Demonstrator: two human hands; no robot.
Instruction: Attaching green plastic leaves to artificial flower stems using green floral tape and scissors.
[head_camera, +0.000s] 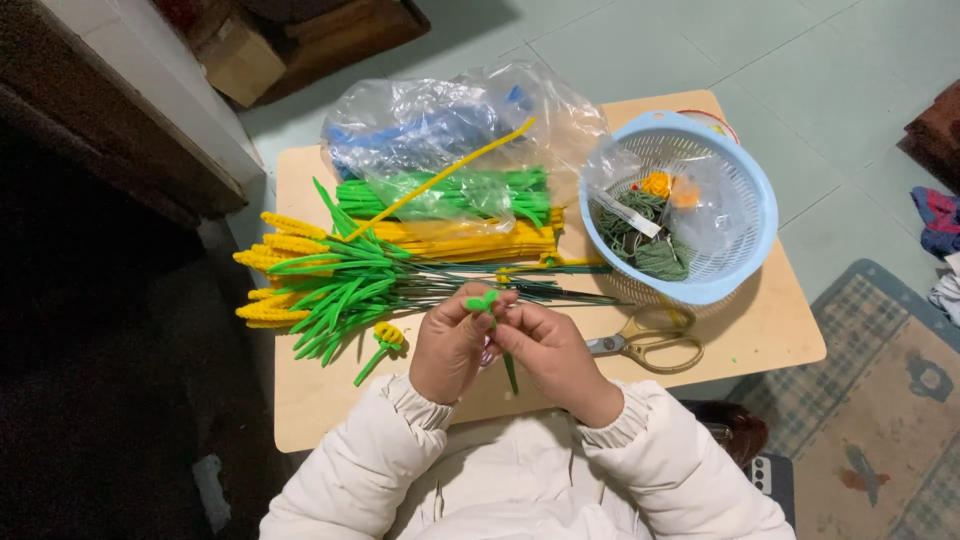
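Green pipe cleaner, bent into leaf loops, is pinched by left hand and right hand.

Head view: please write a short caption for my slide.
Both hands, left hand and right hand, pinch a green pipe-cleaner stem above a wooden table, beside scissors and a blue basket.

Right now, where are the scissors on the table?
In the head view the scissors lie on the wooden table, on the person's right, just beyond the right hand and in front of the blue basket.
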